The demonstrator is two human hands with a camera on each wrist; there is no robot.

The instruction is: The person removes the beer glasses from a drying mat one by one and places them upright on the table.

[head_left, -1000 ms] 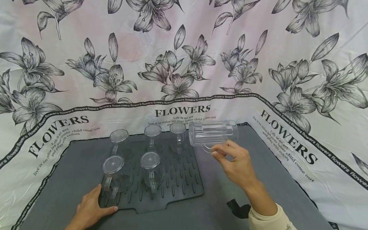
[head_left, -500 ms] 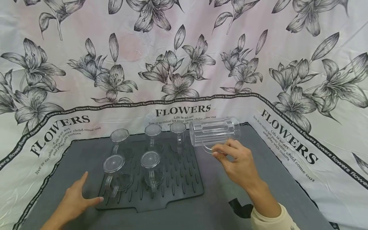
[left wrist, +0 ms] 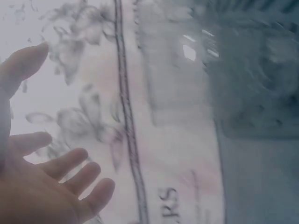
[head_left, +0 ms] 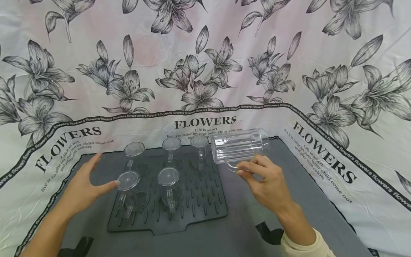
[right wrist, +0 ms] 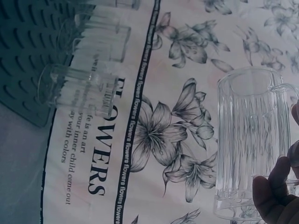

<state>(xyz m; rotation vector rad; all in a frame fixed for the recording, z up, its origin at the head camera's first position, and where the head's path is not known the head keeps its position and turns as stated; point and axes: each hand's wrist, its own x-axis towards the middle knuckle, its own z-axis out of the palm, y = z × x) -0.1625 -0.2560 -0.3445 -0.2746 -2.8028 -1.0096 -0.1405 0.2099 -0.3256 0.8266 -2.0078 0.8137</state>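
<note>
In the head view my right hand (head_left: 264, 182) grips the handle of a clear ribbed mug (head_left: 239, 144). This mug lies on its side in the air, above the table to the right of the mat. The right wrist view also has the mug (right wrist: 250, 144), with my fingers (right wrist: 268, 196) at its handle side. My left hand (head_left: 81, 189) is raised at the left with fingers spread, holding nothing. Its thumb tip overlaps the edge of the front-left mug (head_left: 128, 181); whether they touch I cannot tell. In the left wrist view my left hand (left wrist: 46, 182) is spread too.
Several clear mugs, such as the front-middle mug (head_left: 168, 177) and back-right mug (head_left: 199, 141), stand upside down on a dark ridged mat (head_left: 205, 210). The grey table (head_left: 244, 228) bears black tape (head_left: 268, 233) in front. A flower-printed cloth (head_left: 144, 85) hangs behind.
My left hand has let go of the mat's front-left corner, moved left, then risen forward beside the front-left mug. The right hand's mug has barely moved, its far end tipping slightly upward.
</note>
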